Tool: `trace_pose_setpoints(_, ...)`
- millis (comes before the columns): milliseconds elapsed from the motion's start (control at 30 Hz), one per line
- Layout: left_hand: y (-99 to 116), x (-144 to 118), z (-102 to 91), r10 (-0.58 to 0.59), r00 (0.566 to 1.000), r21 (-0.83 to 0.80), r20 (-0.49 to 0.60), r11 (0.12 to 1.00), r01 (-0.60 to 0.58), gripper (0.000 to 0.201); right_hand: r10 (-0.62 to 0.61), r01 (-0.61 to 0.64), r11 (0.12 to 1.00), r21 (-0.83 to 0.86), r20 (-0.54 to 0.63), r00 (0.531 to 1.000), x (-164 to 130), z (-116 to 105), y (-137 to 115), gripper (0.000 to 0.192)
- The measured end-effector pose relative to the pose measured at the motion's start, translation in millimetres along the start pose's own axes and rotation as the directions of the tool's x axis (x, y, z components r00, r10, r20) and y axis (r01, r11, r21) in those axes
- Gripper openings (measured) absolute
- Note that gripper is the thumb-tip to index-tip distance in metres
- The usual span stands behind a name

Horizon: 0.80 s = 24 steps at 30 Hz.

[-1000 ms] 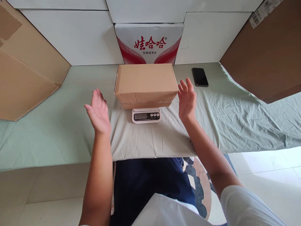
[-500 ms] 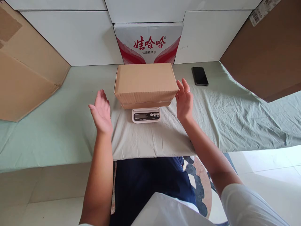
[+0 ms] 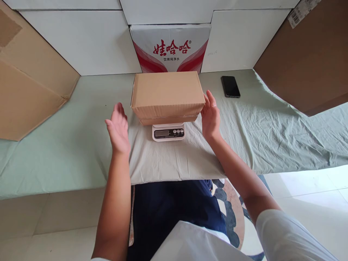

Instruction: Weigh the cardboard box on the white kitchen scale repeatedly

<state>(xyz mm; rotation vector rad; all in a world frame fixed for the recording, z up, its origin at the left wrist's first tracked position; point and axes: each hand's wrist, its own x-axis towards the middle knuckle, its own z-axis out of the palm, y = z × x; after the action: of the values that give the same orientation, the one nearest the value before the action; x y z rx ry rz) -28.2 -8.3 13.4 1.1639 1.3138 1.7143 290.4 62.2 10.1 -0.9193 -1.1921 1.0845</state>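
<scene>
A closed brown cardboard box (image 3: 168, 88) rests on a small white digital scale (image 3: 168, 138), covering its platform. The scale's display and buttons face me, and I can make out no digits on the display. To the left of the box, my left hand (image 3: 119, 128) is held apart from it, palm turned inward and fingers stretched. My right hand (image 3: 211, 117) is at the box's right side, fingers extended and holding nothing. Its fingertips are partly behind the box's near right corner; whether they touch it I cannot tell.
A black phone (image 3: 230, 86) lies on the green cloth (image 3: 81, 145) at the back right. Behind the box stands a white-and-red printed carton (image 3: 172, 47) against white panels. Large cardboard pieces flank the left (image 3: 35, 79) and right (image 3: 307, 61). The cloth's front edge is near my lap.
My right hand has moved slightly left, toward the box. My left hand's thumb has shifted a little inward. The box and scale stay in place.
</scene>
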Motion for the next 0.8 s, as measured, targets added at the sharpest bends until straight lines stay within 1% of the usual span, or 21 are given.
trace_pose_setpoints(133, -4.9, -0.3, 0.4, -0.003, 0.999, 0.032, 0.047, 0.999, 0.002, 0.113, -0.004, 0.004, 1.0, 0.007, -0.019, 1.0, -0.6, 0.2, -0.5, 0.092)
trace_pose_setpoints(267, -8.7, 0.6, -2.9, -0.012, 0.998, 0.064, 0.069, 0.998, 0.008, 0.107, -0.001, 0.001, 1.0, 0.021, -0.025, 1.0, -0.8, 0.5, -1.2, 0.09)
trace_pose_setpoints(367, -9.2, 0.7, -3.7, 0.0, 0.997, 0.038, 0.074, 0.999, -0.003, 0.107, -0.002, 0.002, 1.0, 0.011, -0.006, 1.0, -1.0, 0.6, -0.7, 0.091)
trace_pose_setpoints(533, -7.7, -0.3, -1.6, -0.016, 0.997, 0.061, 0.08, 0.998, 0.011, 0.108, -0.004, 0.004, 1.0, 0.0, 0.003, 1.0, -1.1, 0.3, -0.1, 0.092)
trace_pose_setpoints(800, -9.1, 0.2, -1.6, -0.018, 0.996, 0.054, 0.092, 0.998, 0.013, 0.109, -0.008, 0.008, 1.0, 0.014, 0.003, 1.0, 0.9, -1.0, 2.4, 0.092)
